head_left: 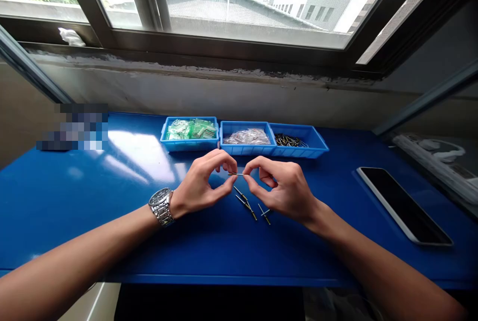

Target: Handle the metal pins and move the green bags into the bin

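Between my two hands, above the blue table [194, 251], a thin metal pin [239, 174] with a brass-coloured end lies level. My left hand [199, 181] pinches the brass-coloured end between thumb and forefinger. The silver shaft's tip is pinched by thumb and forefinger of my right hand [289, 191]. Just below, several similar pins [246, 203] lie loose on the table, some crossing each other. Part of this loose group [266, 215] rests by my right thumb. A metal wristwatch [162, 206] is on my left wrist.
Along the back stand a blue bin with green-tinted plastic bags [190, 131], a bin with clear bags [248, 137] and a bin of dark and brass-coloured pins [289, 141]. A phone-like device [405, 205] lies at the right. Behind is a window [246, 7].
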Demonstrator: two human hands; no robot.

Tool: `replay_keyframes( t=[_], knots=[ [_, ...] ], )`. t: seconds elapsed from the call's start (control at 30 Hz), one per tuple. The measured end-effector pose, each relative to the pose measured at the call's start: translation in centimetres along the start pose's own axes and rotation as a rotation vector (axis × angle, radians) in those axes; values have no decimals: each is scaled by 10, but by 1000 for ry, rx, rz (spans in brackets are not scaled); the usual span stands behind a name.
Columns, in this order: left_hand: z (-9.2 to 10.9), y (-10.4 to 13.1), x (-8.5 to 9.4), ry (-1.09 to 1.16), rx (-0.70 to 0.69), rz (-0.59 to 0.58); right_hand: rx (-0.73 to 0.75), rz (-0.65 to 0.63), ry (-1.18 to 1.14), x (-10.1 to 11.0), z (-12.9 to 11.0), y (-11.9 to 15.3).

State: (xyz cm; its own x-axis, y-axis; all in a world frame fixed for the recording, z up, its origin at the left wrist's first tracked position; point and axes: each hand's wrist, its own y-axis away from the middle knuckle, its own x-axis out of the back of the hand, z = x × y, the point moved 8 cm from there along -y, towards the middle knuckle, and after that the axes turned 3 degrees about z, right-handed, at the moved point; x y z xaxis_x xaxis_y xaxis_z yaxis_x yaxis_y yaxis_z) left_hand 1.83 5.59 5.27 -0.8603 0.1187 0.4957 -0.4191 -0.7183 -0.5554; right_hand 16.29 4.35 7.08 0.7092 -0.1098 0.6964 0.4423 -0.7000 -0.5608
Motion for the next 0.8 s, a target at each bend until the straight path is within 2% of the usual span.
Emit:
replay_keyframes(
  t=[0.13, 0.23, 0.5, 0.67, 0.8],
  knots=[
    [5, 1, 2, -17, -39, 23, -50, -107, -56, -14, 8, 3],
    [7, 1, 1, -33, -57, 17, -48, -128, -74, -18, 9, 4],
    [0, 1, 0, -27, -24, -2, 34, 44, -14, 2, -3, 1],
    [6, 1, -9, 2, -54, -97, 127, 38, -30, 0, -14, 4],
    [6, 1, -5, 4, -43, -58, 101, 59, -16, 4, -12, 2]
  ],
)
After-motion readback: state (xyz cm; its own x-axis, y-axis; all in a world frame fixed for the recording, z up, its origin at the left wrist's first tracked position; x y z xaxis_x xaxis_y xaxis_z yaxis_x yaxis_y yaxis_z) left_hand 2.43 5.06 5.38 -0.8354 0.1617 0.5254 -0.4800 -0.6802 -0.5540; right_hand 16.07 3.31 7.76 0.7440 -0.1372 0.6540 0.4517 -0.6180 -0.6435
